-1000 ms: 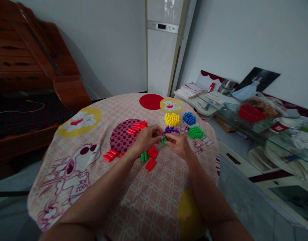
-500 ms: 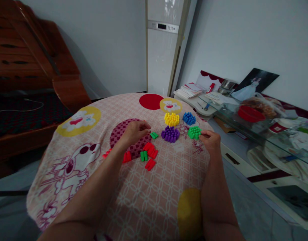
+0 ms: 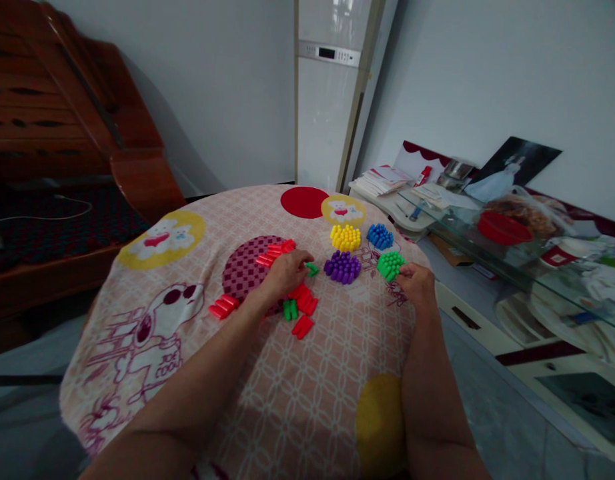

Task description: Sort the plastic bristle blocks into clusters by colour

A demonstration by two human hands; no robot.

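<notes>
My left hand [image 3: 289, 272] reaches over the dark red checked circle, its fingertips closed on a small green plastic piece [image 3: 312, 269] lying on the cloth. Another pair of green pieces [image 3: 290, 309] rests just below, beside red pieces [image 3: 302, 327]. At the right, my right hand [image 3: 416, 283] pinches at the near edge of a standing cluster of green peg-like pieces [image 3: 390, 265]; its fingertips partly hide what they hold. Purple [image 3: 342, 267], yellow [image 3: 345, 237] and blue [image 3: 380, 236] clusters stand close by. More red pieces [image 3: 224, 307] lie left of my forearm.
A patterned cloth [image 3: 297, 393] covers the round table. Beyond its right edge stands a glass-topped cabinet [image 3: 467, 243] with papers, a red bowl [image 3: 504, 228] and bags. A wooden bench [image 3: 137, 177] is at the left, a tall white appliance [image 3: 325, 113] behind.
My left hand has shifted slightly right and down onto the green piece, uncovering red pieces behind it. My right hand stays at the green cluster. The view has shifted a little.
</notes>
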